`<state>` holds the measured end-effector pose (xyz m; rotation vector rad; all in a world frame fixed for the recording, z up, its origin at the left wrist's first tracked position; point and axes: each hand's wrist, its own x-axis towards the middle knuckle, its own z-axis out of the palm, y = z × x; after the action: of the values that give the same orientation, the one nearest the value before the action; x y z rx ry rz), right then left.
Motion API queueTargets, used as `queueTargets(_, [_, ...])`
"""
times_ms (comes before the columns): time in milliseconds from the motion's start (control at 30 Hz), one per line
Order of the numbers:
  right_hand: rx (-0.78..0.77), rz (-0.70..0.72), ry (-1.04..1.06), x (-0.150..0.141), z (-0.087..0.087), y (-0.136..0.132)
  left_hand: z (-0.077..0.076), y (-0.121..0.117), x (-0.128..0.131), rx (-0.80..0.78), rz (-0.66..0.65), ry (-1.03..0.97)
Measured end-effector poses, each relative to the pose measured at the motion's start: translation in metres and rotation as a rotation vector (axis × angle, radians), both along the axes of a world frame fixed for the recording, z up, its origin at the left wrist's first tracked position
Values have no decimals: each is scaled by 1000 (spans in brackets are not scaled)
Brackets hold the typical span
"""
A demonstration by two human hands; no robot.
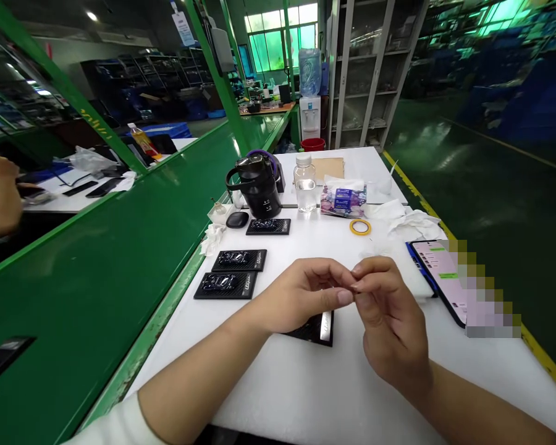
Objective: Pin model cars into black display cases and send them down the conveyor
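Note:
My left hand [301, 296] and my right hand [391, 321] meet above the white table [278, 395], fingertips touching. The fingers of both are pinched together. Whatever they hold is too small or hidden to make out. Below my left hand lies a black patterned plate [312, 330] with a silver label strip, partly covered by the hand. To the left, two similar black plates [225, 284] lie close together, each bearing a glossy dark model car. Another such plate [269, 227] sits farther back.
A black jug [259, 191], a mouse [237, 220], a clear bottle [305, 185] and a printed packet [343, 198] stand behind. Yellow tape [360, 227], crumpled tissues [414, 222] and a phone [438, 272] lie right. A green partition [134, 259] borders the left; another person's arm [0, 194] shows beyond.

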<state>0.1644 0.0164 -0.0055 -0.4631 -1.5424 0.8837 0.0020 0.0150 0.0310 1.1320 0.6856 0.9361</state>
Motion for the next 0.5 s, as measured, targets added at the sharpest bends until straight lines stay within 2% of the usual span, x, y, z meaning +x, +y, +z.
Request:
queueTargets(100, [-65, 45, -3, -4, -1, -5, -16, -2, 1, -34, 23, -134])
queueTargets(200, [-151, 74, -16, -9, -4, -6, -27, -7, 5, -71, 80, -165])
queueTargets(367, [-346, 263, 77, -15, -6, 0, -33, -14, 6, -77, 247, -153])
queueTargets(433, [-429, 357, 106, -13, -6, 2, -28, -15, 0, 102, 336, 37])
queueTargets(500, [-489, 404, 111, -10, -6, 2, -20, -14, -10, 504, 468, 355])
